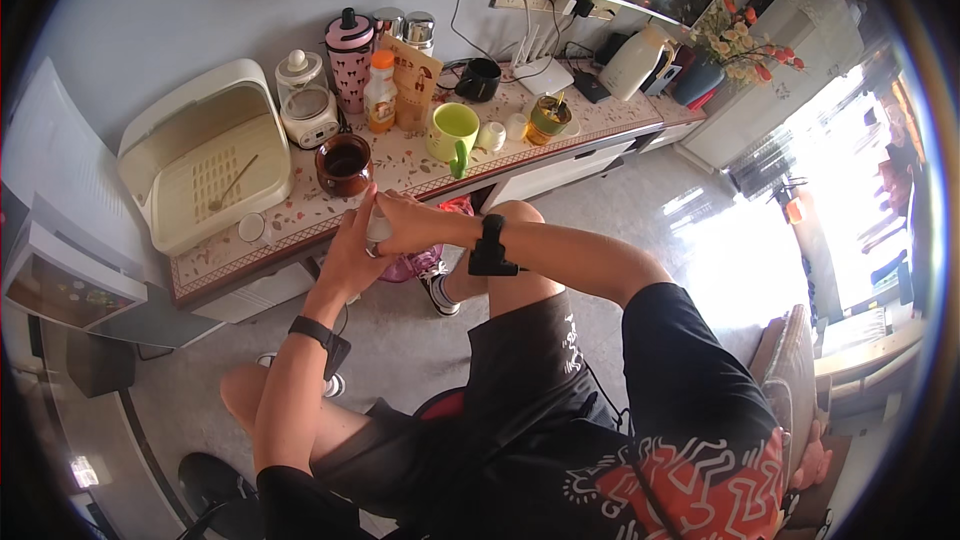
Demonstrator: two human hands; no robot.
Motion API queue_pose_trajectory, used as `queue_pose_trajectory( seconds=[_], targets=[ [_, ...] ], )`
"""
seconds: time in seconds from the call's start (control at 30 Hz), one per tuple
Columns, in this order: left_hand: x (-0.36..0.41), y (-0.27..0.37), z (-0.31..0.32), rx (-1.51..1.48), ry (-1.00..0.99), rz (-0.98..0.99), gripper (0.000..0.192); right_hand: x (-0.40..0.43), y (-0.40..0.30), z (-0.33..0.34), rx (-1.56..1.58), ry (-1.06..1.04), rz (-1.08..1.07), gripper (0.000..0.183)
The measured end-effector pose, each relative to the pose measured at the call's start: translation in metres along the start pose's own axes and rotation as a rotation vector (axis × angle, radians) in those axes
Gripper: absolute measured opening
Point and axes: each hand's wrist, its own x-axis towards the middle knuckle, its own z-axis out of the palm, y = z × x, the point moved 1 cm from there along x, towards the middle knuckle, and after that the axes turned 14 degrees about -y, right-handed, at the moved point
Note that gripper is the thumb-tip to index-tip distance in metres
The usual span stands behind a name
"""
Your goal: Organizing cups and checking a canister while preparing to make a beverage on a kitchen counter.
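Note:
Both hands come together just off the front edge of the cabinet top. My left hand (351, 253) and my right hand (424, 223) close around a small white cup (379, 228), mostly hidden by the fingers. Just beyond the fingertips stands a glossy brown ceramic jar (345, 181) with a dark inside. To the left, another small white cup (253, 228) rests near the cabinet's front edge. Right of the jar is a light green mug (448, 136), its handle turned toward me, with two small white cups (492, 136) beside it.
A cream lidded box (176, 217) stands raised-open at left, a thin stirrer (240, 176) on its slotted tray. Behind are a glass electric pot (309, 109), pink tumbler (351, 52), orange-capped bottle (381, 94), black mug (478, 79), router (541, 75) and white thermal jug (634, 64).

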Motion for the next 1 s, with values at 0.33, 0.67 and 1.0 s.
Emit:
queue_pose_trajectory(
  seconds=[0.33,0.67,1.0],
  targets=[
    [0.0,0.004,0.0,0.12,0.079,-0.011,0.082,-0.026,-0.002,-0.021,0.103,-0.025,-0.007,0.117],
    [-0.014,-0.007,0.005,0.167,0.029,0.071,0.075,-0.145,0.136,-0.114,0.311,0.296,0.242,0.028],
    [-0.02,-0.005,0.012,0.191,-0.06,0.034,0.077,-0.201,0.321,-0.074,0.211,0.679,0.628,0.018]
  ],
)
